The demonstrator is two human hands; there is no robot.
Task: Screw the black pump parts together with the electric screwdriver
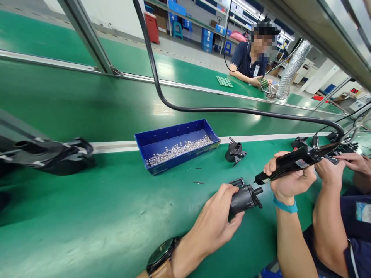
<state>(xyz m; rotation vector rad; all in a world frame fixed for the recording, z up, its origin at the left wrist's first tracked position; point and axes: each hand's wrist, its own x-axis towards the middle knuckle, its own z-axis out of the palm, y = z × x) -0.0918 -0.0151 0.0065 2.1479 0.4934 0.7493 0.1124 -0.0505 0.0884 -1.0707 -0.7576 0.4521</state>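
Observation:
My left hand [216,212], with a watch on its wrist, is closed around a black cylindrical plastic housing [242,200] that has a short spout at its right end. My right hand [292,179], with a teal band at the wrist, grips a black electric screwdriver [285,166]. Its tip points down-left, close above the housing's spout end; whether they touch I cannot tell. A second black housing [234,152] stands on the green bench behind. Left of it is a blue tray [168,133] holding many small shiny metal pieces. Several thin metal pins [198,182] lie in front of the tray.
From the screwdriver a thick black cable [220,110] arches across the bench. A co-worker's arms [330,193] are close on my right, among more black parts. Another person [249,58] sits opposite. At far left there is a blurred black part [66,158] by a metal post.

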